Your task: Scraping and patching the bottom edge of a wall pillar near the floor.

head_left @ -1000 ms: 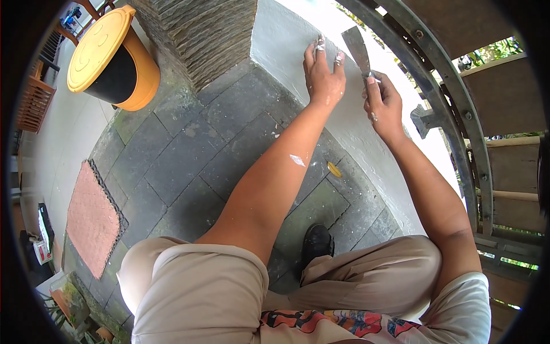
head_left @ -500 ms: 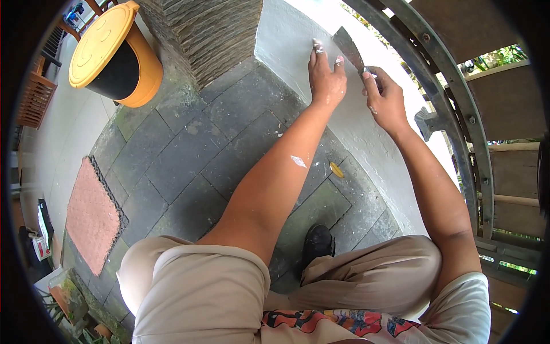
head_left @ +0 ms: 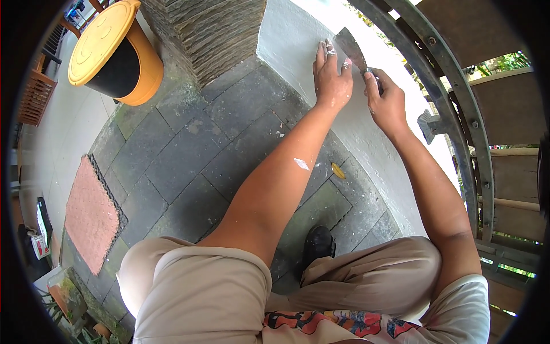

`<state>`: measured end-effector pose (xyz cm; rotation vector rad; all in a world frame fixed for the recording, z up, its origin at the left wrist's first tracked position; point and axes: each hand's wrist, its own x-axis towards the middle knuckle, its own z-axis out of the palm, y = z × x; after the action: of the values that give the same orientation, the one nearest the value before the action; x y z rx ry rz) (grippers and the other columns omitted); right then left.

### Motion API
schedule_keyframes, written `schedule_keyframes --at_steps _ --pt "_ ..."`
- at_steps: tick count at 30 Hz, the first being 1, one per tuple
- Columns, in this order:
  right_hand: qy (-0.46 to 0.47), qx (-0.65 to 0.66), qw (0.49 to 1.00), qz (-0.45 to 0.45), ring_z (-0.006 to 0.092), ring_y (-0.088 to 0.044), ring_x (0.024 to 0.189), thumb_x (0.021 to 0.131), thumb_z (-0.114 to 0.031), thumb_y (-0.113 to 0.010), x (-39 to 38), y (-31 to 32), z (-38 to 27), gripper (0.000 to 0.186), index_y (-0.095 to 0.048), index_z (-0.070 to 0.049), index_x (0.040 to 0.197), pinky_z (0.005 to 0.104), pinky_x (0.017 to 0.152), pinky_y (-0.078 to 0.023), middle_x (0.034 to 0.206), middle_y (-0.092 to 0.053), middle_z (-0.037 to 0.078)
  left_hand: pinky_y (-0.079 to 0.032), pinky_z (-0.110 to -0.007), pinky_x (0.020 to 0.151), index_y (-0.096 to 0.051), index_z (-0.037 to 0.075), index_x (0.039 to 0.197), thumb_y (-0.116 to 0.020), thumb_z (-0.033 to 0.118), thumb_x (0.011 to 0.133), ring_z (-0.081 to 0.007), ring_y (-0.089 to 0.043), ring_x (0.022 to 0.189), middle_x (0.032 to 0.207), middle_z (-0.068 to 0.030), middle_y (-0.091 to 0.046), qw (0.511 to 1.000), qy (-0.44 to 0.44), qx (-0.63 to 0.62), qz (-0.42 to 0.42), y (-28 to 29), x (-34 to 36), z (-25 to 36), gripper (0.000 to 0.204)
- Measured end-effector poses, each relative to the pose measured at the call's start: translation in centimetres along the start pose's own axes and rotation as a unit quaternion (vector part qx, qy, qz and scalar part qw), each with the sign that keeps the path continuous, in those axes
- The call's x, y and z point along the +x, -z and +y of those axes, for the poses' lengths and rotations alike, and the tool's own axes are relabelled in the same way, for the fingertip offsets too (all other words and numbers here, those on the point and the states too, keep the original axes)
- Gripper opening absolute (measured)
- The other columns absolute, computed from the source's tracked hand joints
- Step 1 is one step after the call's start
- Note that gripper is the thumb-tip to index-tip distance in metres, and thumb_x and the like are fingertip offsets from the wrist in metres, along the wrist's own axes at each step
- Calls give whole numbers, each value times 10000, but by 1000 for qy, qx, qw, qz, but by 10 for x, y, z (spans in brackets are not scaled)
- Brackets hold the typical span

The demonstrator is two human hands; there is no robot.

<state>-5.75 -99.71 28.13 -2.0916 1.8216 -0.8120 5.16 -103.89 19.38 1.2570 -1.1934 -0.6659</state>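
My right hand [head_left: 387, 102] grips the handle of a putty knife [head_left: 350, 48], whose broad metal blade points up and to the left near the top of a low grey plastered wall [head_left: 375, 143]. Against that wall, just left of the blade, rests my left hand [head_left: 334, 77], its fingers stretched out. White paste smears the fingertips of the left hand, and a white patch marks my left forearm. Whether the blade touches the plaster I cannot tell.
A yellow and black lidded bin [head_left: 123, 63] stands at the upper left beside a stacked-stone pillar [head_left: 209, 34]. A pink mat [head_left: 91, 215] lies on the dark paving [head_left: 189, 149]. Along the right runs a metal-framed fence [head_left: 478, 126]. A yellow leaf [head_left: 338, 170] lies near the wall.
My left hand has shifted slightly right along the wall, and its fingers are a little more spread. The putty knife stays in my right hand, nearly in place.
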Motion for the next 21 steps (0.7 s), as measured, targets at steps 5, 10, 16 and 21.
schedule_keyframes --at_steps 5,10,16,21 --pt "2 8 1000 4 338 -665 679 973 -280 -594 -7 -2 2 299 -664 -18 1096 369 692 -518 783 -662 230 -258 -438 1166 -332 -37 1489 -506 248 989 -414 -327 1388 1567 -256 -253 1000 -15 -19 7 2 2 -6 602" --pt "11 -18 999 32 318 -652 642 969 -282 -601 -6 -5 2 295 -668 -19 1084 368 670 -514 754 -657 216 -262 -434 1161 -319 -6 1506 -505 264 992 -415 -336 1383 1558 -261 -266 1000 -4 -1 -9 4 0 2 610" --pt "23 6 999 23 252 -631 599 976 -270 -594 -4 -6 3 284 -662 -11 1070 346 646 -508 736 -661 192 -275 -434 1157 -311 -25 1500 -499 287 999 -405 -342 1386 1555 -267 -267 1000 7 23 -14 8 0 7 620" --pt "-50 150 987 -19 101 -540 559 996 -258 -582 -10 7 2 280 -642 -8 1106 266 555 -435 695 -619 70 -271 -432 1163 -317 -76 1477 -491 307 1003 -397 -328 1399 1555 -268 -264 1000 23 -15 -4 8 3 4 634"
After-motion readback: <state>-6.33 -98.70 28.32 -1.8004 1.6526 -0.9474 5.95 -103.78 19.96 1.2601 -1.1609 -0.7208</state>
